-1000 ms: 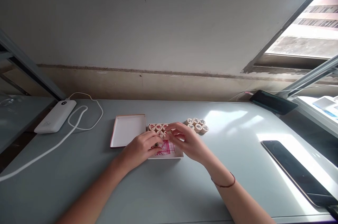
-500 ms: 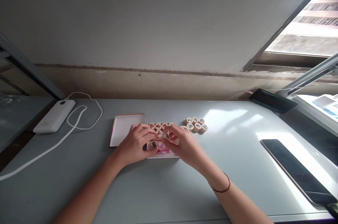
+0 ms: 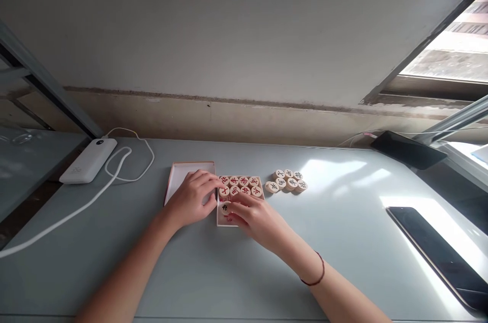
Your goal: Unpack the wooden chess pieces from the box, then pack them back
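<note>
A shallow white-sided box (image 3: 217, 217) holds rows of round wooden Chinese chess pieces (image 3: 244, 181) with red characters. Nearer to me in the box lies a single piece with a black character (image 3: 225, 207). My right hand (image 3: 259, 219) reaches over the box from the right, thumb and fingers pinched right beside that black piece; its fingers hide part of the box. My left hand (image 3: 194, 198) rests at the box's left edge, fingertips by the red pieces, thumb and fingers apart with nothing between them.
The box's lid (image 3: 179, 173) lies left of it, partly under my left hand. Stacked black-character pieces (image 3: 292, 183) stand to the right. A white power bank (image 3: 88, 160) with a cable is at the left, a phone (image 3: 430, 257) at the right, and a dark device (image 3: 407, 149) behind.
My right hand has lowered toward the near part of the box, by the black piece. My left hand has drawn back leftward, uncovering more red pieces. The view has shifted slightly.
</note>
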A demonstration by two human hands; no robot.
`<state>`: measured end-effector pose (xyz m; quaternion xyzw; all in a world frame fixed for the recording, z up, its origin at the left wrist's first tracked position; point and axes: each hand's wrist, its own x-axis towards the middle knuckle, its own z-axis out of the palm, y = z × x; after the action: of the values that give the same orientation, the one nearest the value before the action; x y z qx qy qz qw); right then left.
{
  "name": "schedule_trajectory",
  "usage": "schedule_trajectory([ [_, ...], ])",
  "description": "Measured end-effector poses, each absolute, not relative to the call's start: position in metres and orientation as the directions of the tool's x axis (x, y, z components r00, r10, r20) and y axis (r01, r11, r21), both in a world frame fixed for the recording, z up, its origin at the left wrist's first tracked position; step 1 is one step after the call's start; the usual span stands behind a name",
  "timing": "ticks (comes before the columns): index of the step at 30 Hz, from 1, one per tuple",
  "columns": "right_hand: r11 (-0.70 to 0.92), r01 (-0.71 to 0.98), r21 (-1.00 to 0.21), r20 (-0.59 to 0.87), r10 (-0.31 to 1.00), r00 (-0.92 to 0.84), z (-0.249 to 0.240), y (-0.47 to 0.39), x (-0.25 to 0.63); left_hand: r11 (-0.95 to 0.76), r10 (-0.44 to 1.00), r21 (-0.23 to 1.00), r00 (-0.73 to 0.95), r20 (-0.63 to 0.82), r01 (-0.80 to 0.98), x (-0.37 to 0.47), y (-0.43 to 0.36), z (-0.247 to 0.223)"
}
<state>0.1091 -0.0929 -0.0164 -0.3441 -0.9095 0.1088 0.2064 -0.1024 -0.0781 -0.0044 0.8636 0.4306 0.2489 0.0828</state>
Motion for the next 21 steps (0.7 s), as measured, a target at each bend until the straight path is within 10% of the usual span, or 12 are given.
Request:
schedule_trajectory([
  [21, 0.673, 0.668, -0.317, 0.183, 0.735, -0.653, -0.009, -0.087, 0.107, -0.568, 0.808, 0.315, 0.442, 0.389, 0.760, -0.099, -0.077, -0.007],
])
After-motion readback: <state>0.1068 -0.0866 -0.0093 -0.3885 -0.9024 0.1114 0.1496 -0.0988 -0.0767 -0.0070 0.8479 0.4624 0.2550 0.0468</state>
